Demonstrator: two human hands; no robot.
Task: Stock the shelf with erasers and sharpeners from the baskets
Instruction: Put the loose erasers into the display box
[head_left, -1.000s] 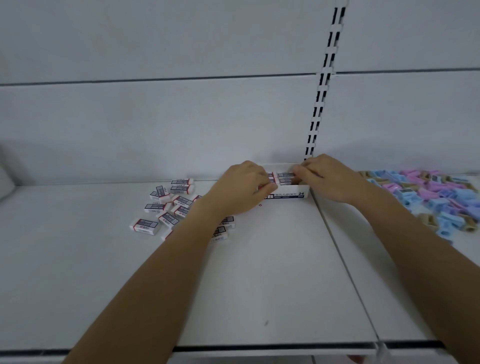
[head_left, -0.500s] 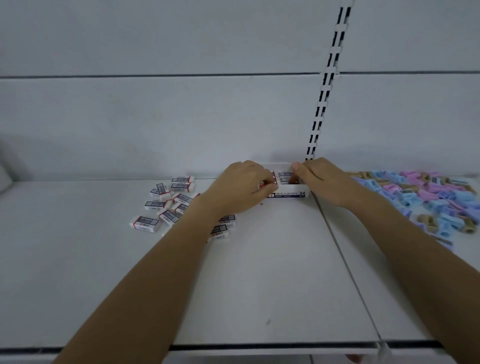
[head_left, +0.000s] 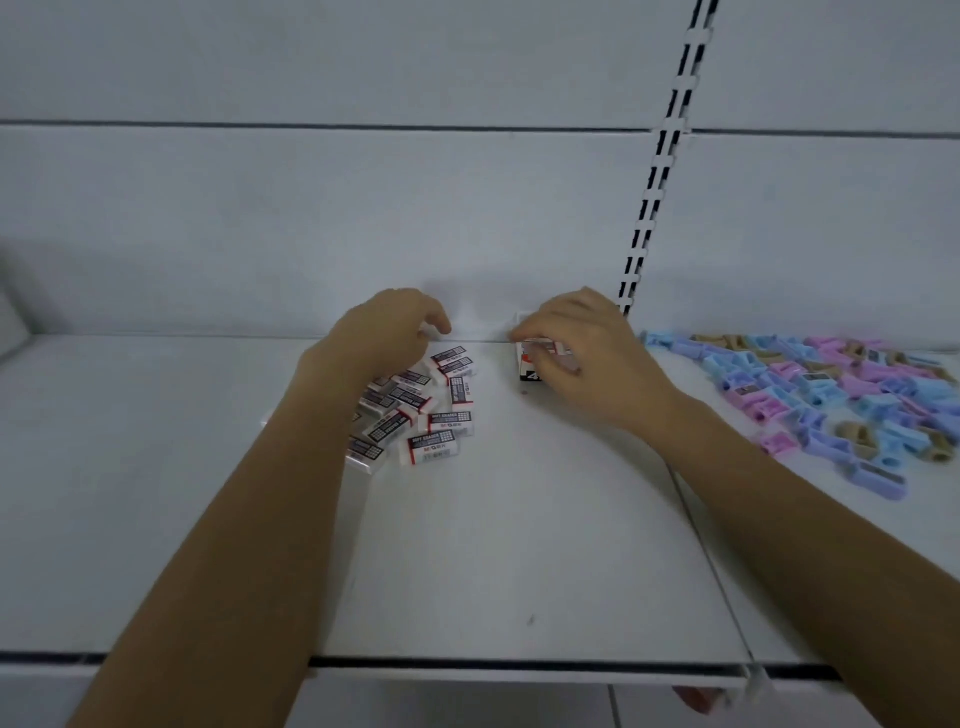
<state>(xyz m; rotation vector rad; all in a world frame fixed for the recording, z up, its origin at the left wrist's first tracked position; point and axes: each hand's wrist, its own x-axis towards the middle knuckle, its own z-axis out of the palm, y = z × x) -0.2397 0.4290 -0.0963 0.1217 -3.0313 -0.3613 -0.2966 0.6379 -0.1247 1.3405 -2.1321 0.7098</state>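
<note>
Several loose white erasers (head_left: 431, 410) with dark labels lie in a heap on the white shelf (head_left: 519, 545), left of centre. My left hand (head_left: 384, 338) hangs over the far side of that heap with its fingers curled down; something white sits at its fingertips, and a grip cannot be made out. A small white eraser box (head_left: 527, 364) stands against the back wall. My right hand (head_left: 576, 353) holds it, fingers curled over its top and the erasers inside, thumb on its front. Pastel blue, pink and tan sharpeners (head_left: 831, 395) are spread on the right shelf section.
A slotted black-and-white upright (head_left: 660, 166) runs up the back wall behind my right hand. The shelf's front edge (head_left: 519, 667) lies near the bottom of the view. A seam (head_left: 711, 561) divides the two shelf boards.
My left hand has left the eraser box and moved left over the loose erasers. My right hand stays on the box. The view has shifted to the left.
</note>
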